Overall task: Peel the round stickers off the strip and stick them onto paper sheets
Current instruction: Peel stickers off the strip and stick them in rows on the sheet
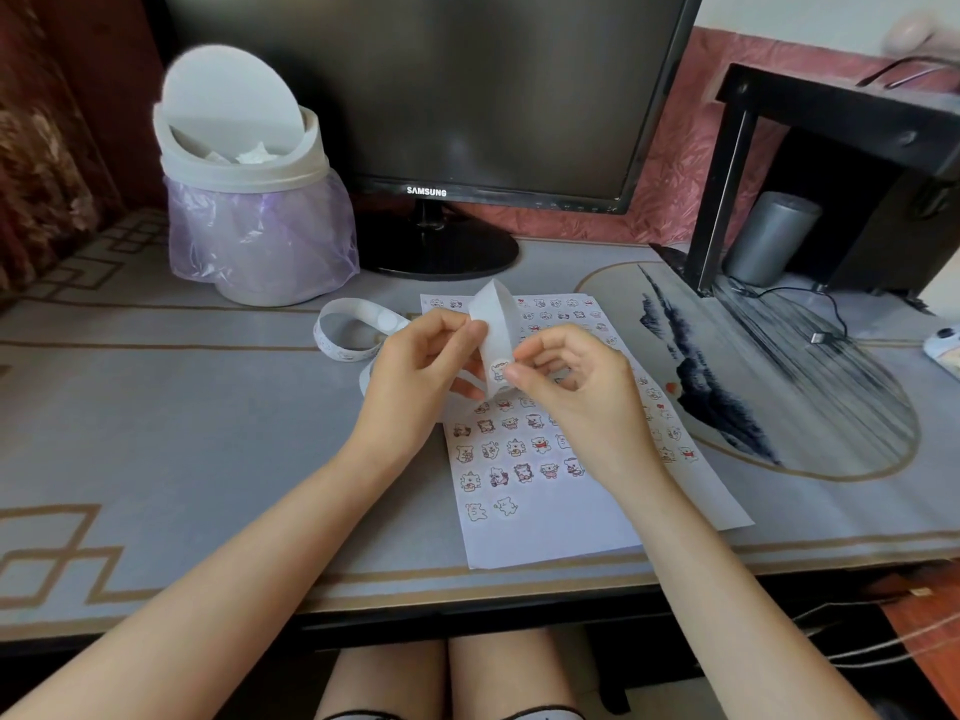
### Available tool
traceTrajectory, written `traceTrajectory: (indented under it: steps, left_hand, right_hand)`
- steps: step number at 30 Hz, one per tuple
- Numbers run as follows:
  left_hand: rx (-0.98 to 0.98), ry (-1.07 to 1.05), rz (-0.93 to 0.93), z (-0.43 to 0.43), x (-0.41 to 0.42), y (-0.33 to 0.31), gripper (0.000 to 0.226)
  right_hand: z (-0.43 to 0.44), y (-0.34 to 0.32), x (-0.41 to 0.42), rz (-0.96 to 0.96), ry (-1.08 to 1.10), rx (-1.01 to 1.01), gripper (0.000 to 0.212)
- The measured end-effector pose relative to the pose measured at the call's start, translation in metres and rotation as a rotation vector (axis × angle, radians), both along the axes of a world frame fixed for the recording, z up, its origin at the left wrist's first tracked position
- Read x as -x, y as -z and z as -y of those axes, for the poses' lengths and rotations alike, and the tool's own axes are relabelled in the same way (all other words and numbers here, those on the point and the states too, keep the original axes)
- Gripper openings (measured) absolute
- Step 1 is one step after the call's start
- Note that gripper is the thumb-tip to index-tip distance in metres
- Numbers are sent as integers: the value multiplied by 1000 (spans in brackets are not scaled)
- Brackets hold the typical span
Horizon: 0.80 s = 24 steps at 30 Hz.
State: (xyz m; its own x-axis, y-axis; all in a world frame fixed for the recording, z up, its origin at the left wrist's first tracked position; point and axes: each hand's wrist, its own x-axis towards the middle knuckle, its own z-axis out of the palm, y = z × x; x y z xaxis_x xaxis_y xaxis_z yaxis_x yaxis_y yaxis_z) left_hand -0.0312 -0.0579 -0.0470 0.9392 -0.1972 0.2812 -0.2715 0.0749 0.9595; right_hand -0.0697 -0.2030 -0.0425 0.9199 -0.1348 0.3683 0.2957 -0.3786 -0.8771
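Note:
A long white sticker strip (493,317) loops up between my hands, and its loose end curls on the desk to the left. My left hand (421,371) grips the strip from the left side. My right hand (566,376) pinches at a round cartoon sticker (500,370) on the strip with thumb and forefinger. Under both hands lies a white paper sheet (540,527) covered with several rows of small cartoon stickers, and a second sheet (696,491) peeks out beneath it on the right.
A white swing-lid bin (244,179) with a purple bag stands at the back left. Behind the sheets sits a black Samsung monitor (426,96). A black stand (831,163), a grey cylinder (769,236) and cables fill the right.

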Motion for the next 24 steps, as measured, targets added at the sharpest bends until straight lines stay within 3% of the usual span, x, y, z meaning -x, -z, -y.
traceTrajectory:
  steps: [3, 9, 24]
  left_hand:
    - [21, 30, -41, 1, 1, 0, 27]
    - [-70, 49, 2, 1, 1, 2, 12]
    - [-116, 52, 18, 1, 0, 4, 14]
  right_hand:
    - [1, 0, -2, 24, 7, -50, 14]
    - [2, 2, -2, 48, 33, -57, 12]
    - [2, 4, 1, 57, 54, -18, 11]
